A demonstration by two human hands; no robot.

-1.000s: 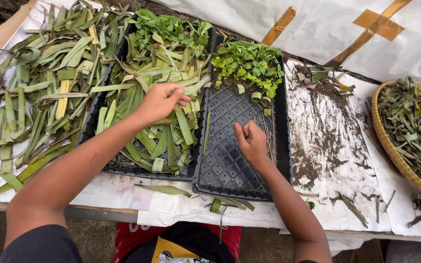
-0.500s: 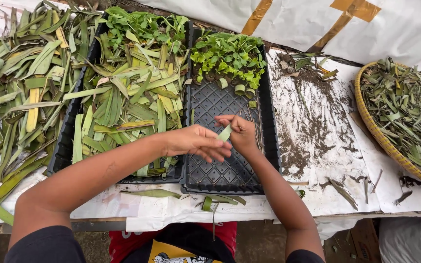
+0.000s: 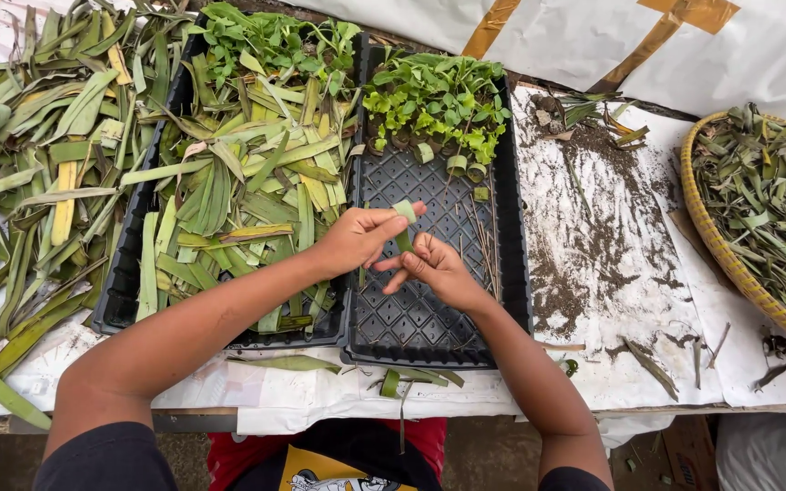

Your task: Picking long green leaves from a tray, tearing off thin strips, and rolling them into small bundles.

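My left hand (image 3: 354, 240) and my right hand (image 3: 431, 267) meet over a black gridded tray (image 3: 411, 318), both pinching a green leaf strip (image 3: 404, 215) that curls between the fingertips. At the tray's far end sit small seedlings (image 3: 438, 100) in several rolled leaf cups. A second black tray (image 3: 125, 286) to the left is piled with cut leaf strips (image 3: 247, 191) and has leafy seedlings at its far end.
More long leaves (image 3: 29, 182) lie heaped at the far left. Dark soil (image 3: 584, 236) is scattered on the white sheet to the right. A woven basket (image 3: 730, 259) of dried leaf scraps sits at the right edge. Loose strips lie by the table's front edge.
My left hand left the leaf pile with a strip and joined my right hand over the gridded tray. Both hands now hold the strip, curled between the fingers.
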